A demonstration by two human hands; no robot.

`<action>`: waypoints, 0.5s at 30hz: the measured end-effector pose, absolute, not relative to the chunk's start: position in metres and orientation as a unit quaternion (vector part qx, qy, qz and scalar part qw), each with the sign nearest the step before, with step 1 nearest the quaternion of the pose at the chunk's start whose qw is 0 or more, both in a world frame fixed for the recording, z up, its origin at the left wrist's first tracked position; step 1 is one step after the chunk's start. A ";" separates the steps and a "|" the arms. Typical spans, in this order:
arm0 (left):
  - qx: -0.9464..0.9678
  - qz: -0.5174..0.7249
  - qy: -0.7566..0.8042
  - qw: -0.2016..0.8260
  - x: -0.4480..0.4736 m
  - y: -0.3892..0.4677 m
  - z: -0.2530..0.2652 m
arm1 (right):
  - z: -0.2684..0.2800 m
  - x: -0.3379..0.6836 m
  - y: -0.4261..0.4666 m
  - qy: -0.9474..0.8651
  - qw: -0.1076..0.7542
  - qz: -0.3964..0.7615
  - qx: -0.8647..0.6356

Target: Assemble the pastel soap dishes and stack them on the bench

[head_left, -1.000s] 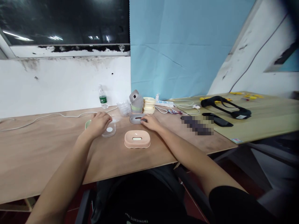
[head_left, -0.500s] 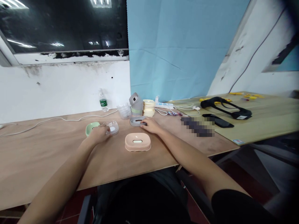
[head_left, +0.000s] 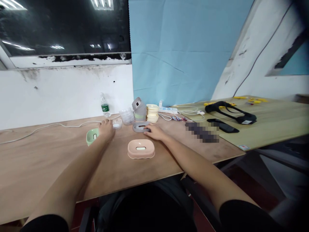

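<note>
My left hand [head_left: 106, 129] is at the left edge of a clear plastic dish [head_left: 117, 124], its fingers curled against it and partly hidden. Just left of that hand lies a light green soap dish [head_left: 91, 136], partly covered by my forearm. With thumb and fingers, my right hand [head_left: 154, 131] grips the right end of a grey soap dish [head_left: 138, 127] that rests on the table. Nearer to me, between my forearms, a peach soap dish [head_left: 141, 153] with a slot in its middle sits on the wood.
Behind the dishes stand stacked clear dishes [head_left: 126, 116], a grey stack [head_left: 140, 111] and a cream stack [head_left: 152, 112]. A water bottle [head_left: 105, 107] is by the wall. A power strip [head_left: 168, 110] with cables, a black headset-like frame [head_left: 231, 111] and a dark flat object [head_left: 224, 126] lie to the right.
My left hand has moved away from me, and the clear dish has shifted back toward the clear stack. My right hand stays on the grey soap dish. The view has turned slightly.
</note>
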State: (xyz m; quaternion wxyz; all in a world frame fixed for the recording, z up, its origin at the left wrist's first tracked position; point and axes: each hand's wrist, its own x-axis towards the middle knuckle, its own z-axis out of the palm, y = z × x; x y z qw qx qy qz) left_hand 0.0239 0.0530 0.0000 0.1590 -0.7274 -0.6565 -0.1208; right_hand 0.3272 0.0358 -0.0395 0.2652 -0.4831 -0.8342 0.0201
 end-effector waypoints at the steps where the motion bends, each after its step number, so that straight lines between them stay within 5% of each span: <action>1: -0.727 -0.131 -0.656 0.156 0.021 0.051 0.001 | -0.040 0.327 0.036 -0.833 0.267 0.022 -0.484; 10: -0.668 -0.176 -0.718 0.090 -0.036 0.020 0.010 | -0.022 0.325 0.026 -0.792 0.412 0.001 -0.450; 15: -0.612 -0.175 -0.770 0.040 -0.069 0.025 -0.010 | -0.021 0.312 0.014 -0.806 0.393 0.136 -0.421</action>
